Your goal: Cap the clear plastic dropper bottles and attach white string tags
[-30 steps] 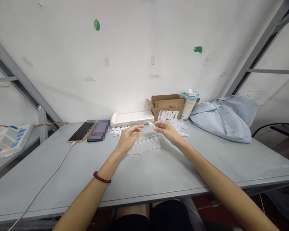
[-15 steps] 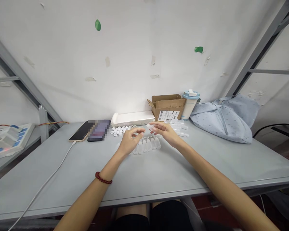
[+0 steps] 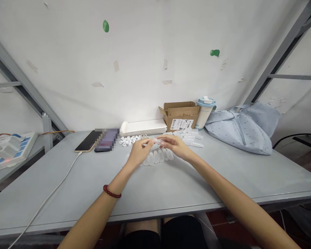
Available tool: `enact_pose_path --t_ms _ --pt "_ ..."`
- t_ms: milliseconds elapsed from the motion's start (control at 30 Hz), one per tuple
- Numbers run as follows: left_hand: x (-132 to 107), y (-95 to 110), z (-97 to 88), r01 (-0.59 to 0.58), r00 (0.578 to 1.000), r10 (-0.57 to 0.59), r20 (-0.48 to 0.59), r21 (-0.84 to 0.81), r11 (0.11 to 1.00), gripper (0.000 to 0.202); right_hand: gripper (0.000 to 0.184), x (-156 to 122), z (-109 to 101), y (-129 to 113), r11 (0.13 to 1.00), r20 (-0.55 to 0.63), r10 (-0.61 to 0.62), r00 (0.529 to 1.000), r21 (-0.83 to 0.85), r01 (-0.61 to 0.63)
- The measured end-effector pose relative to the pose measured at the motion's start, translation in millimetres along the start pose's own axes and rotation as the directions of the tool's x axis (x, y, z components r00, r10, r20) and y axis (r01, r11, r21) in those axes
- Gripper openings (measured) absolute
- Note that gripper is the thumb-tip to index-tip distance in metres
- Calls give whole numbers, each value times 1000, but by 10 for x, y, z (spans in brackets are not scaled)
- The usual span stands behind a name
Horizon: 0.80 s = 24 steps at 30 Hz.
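My left hand [image 3: 139,152] and my right hand [image 3: 177,147] meet above the table, fingertips almost touching. Between them is a small translucent plastic piece [image 3: 158,141], pinched by the right fingers, with the left thumb and forefinger closed on its left end. Its exact kind is too small to make out. Just below the hands lies a row of clear, rounded plastic pieces [image 3: 160,156], partly hidden by my left hand. Small white caps [image 3: 128,140] lie in a heap behind the left hand. Several clear plastic tubes [image 3: 195,138] lie beyond the right hand.
Along the wall stand a white stack [image 3: 143,127], an open cardboard box [image 3: 181,112] and a lidded cup [image 3: 204,112]. A blue cloth bag [image 3: 238,131] lies at right. Two phones [image 3: 86,141] lie at left, one with a white cable [image 3: 55,188].
My hands have come together; the gap between their fingertips has closed. The left fingers now meet the end of the translucent piece in my right hand.
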State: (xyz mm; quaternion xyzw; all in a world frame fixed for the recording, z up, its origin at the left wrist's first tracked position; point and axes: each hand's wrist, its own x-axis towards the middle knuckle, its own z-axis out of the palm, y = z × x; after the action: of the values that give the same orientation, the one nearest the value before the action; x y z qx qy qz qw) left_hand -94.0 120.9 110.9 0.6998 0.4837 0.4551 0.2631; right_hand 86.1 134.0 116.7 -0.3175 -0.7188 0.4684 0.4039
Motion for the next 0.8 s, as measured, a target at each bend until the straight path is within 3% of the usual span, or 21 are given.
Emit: enact_pose_path --t_ms 300,533,667,800 --pt "-4 -38 11 -7 1000 7 -20 -6 1000 24 32 -2 52 38 999 -24 -34 999 -34 33" --pt "-1 -32 -6 -11 1000 11 8 -5 1000 24 29 -42 116 34 973 -89 -93 992 -222 71" --pt "1 -17 -2 0 1000 0 5 -29 1000 22 27 -56 140 21 910 -80 -188 979 -389 143" --pt "-4 -13 8 9 1000 -9 1 -49 999 22 26 -62 160 56 782 -39 -296 954 -583 219"
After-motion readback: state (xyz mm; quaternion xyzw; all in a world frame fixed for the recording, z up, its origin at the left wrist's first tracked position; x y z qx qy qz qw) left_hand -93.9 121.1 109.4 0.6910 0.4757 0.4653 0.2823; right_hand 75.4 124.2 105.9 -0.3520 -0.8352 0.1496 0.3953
